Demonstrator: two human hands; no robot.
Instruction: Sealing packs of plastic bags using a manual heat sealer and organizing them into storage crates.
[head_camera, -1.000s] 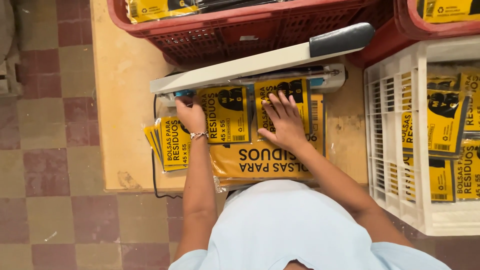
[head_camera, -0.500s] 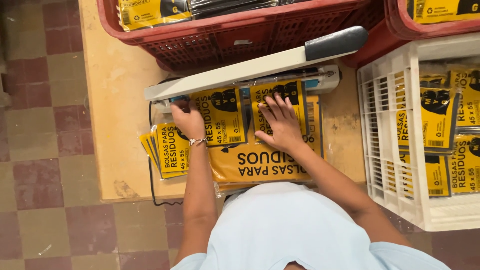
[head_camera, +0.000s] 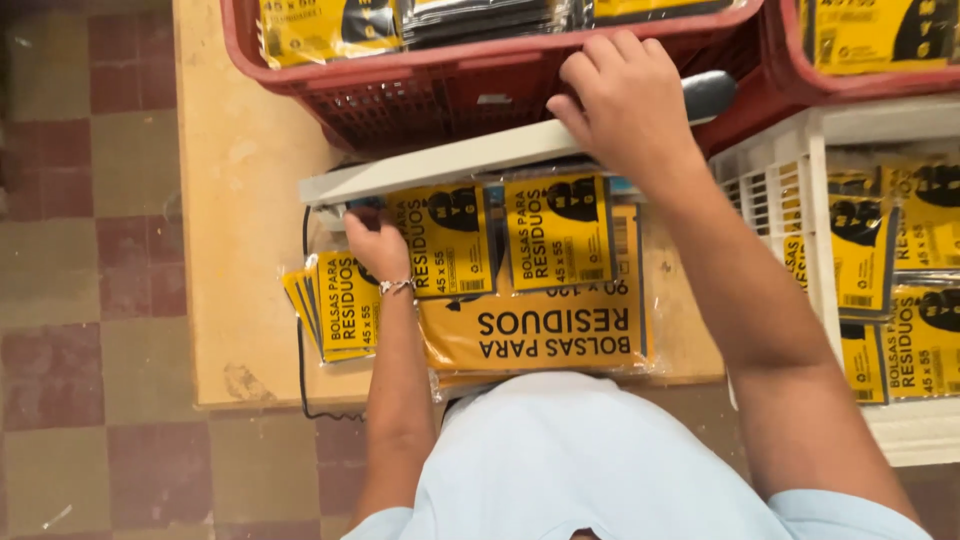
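Observation:
My right hand (head_camera: 625, 100) rests on the white lever arm of a heat sealer (head_camera: 450, 160), close to its dark handle (head_camera: 712, 93), fingers curled over the bar. My left hand (head_camera: 378, 245) presses the left edge of a small yellow packet of bags (head_camera: 450, 240) lying under the sealer arm. A second small yellow packet (head_camera: 558, 232) lies beside it. Both sit on a larger yellow packet (head_camera: 550, 335) on the wooden table (head_camera: 240, 200). More small yellow packets (head_camera: 335, 305) are stacked left of my left wrist.
A red plastic crate (head_camera: 450, 85) with yellow packets stands behind the sealer, another red crate (head_camera: 870, 70) at the upper right. A white crate (head_camera: 800, 200) holding yellow packets is at the right. A black cable (head_camera: 303, 350) runs off the table's edge. Checkered floor lies to the left.
My right hand has left the yellow packets and gone up onto the sealer's lever arm near the handle. My left hand stays on the left packet.

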